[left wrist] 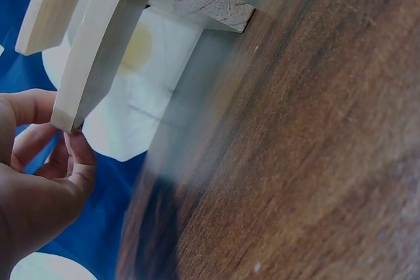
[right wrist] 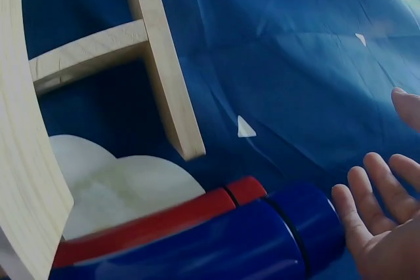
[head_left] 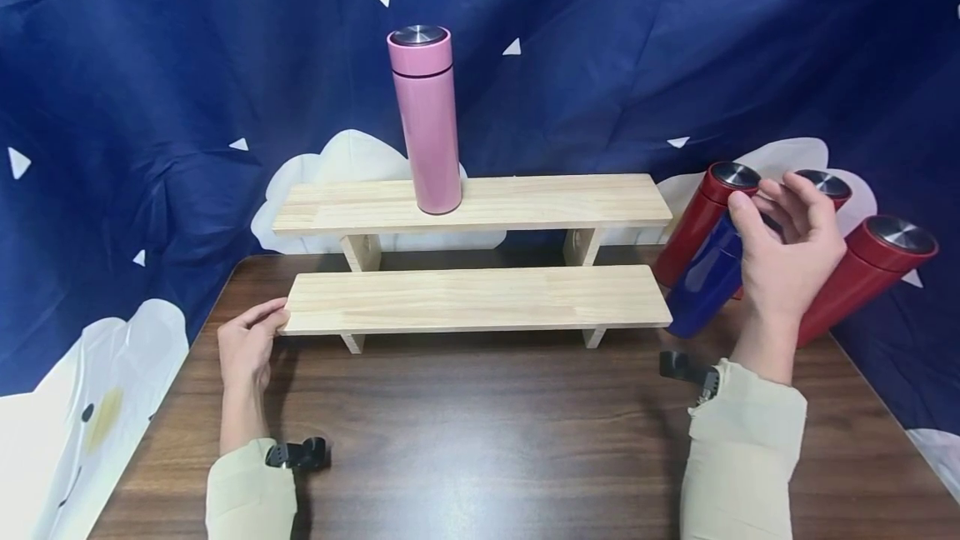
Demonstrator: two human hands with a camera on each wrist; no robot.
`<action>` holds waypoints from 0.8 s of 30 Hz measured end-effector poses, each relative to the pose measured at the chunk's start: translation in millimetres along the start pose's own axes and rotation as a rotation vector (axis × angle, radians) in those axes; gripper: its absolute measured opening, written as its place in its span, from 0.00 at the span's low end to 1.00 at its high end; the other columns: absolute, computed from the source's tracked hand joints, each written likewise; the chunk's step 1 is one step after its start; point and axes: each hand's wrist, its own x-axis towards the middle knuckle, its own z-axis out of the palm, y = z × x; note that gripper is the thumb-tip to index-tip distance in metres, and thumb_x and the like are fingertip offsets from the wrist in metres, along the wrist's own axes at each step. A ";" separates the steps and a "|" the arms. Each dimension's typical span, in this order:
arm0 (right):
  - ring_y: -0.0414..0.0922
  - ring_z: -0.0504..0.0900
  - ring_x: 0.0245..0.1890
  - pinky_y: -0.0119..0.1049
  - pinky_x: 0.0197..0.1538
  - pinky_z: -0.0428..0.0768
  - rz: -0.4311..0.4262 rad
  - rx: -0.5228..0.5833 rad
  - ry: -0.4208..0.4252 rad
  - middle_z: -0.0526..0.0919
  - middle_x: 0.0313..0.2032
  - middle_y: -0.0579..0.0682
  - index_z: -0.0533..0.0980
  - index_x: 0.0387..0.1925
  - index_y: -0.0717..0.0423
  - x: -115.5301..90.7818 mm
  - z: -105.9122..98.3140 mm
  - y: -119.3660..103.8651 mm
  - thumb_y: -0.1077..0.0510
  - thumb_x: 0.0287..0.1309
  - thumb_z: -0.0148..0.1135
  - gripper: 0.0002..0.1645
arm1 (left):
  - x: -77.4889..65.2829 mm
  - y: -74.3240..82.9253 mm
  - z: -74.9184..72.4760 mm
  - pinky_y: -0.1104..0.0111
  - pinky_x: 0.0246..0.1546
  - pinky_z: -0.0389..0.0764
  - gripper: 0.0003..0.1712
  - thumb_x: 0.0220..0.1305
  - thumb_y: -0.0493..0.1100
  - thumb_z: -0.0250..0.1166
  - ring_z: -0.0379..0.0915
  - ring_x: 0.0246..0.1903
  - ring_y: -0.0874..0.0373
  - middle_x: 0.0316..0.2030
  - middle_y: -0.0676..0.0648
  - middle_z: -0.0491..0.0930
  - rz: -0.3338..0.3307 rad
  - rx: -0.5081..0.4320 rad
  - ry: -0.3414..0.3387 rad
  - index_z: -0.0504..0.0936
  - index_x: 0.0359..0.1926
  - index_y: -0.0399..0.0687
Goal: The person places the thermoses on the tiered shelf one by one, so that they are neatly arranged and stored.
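A two-tier wooden shelf [head_left: 480,300] stands on the table, a pink thermos bottle [head_left: 431,132] upright on its upper board. My left hand [head_left: 246,348] pinches the left end of the lower board between thumb and fingers; the left wrist view shows this board end [left wrist: 69,106] up close. At the right, my right hand [head_left: 797,252] is beside the top of a blue thermos bottle [head_left: 705,286], thumb and fingers spread. In the right wrist view its fingers [right wrist: 367,198] are loosely bent right by the blue cap [right wrist: 305,221], not wrapped round it.
One red thermos bottle [head_left: 686,236] stands left of the blue one. Another red bottle [head_left: 866,277] is at the far right, and a third is partly hidden behind my right hand. A blue cloth [head_left: 570,90] with white shapes hangs behind the brown table [head_left: 465,415].
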 end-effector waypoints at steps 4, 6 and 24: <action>0.45 0.86 0.40 0.29 0.50 0.81 -0.002 0.011 0.026 0.88 0.42 0.55 0.84 0.49 0.61 2.1 -7.5 1.8 0.72 0.41 0.79 0.28 | 0.5 -0.3 -0.2 0.78 0.31 0.77 0.15 0.57 0.27 0.69 0.76 0.31 0.64 0.29 0.57 0.84 -0.001 0.001 -0.001 0.88 0.47 0.31; 0.45 0.86 0.38 0.29 0.49 0.80 -0.004 0.038 0.047 0.88 0.41 0.56 0.84 0.49 0.62 3.1 -10.5 2.9 0.73 0.40 0.79 0.29 | 0.8 -0.5 -0.2 0.78 0.31 0.77 0.14 0.57 0.27 0.69 0.76 0.31 0.64 0.29 0.57 0.84 -0.004 -0.001 -0.001 0.88 0.47 0.31; 0.45 0.81 0.52 0.34 0.54 0.75 0.020 -0.180 0.203 0.86 0.47 0.52 0.86 0.47 0.56 -1.3 -31.0 24.0 0.68 0.37 0.82 0.29 | 1.0 -0.9 -0.1 0.78 0.28 0.76 0.13 0.56 0.26 0.69 0.76 0.27 0.64 0.28 0.55 0.84 0.006 -0.031 -0.005 0.89 0.43 0.32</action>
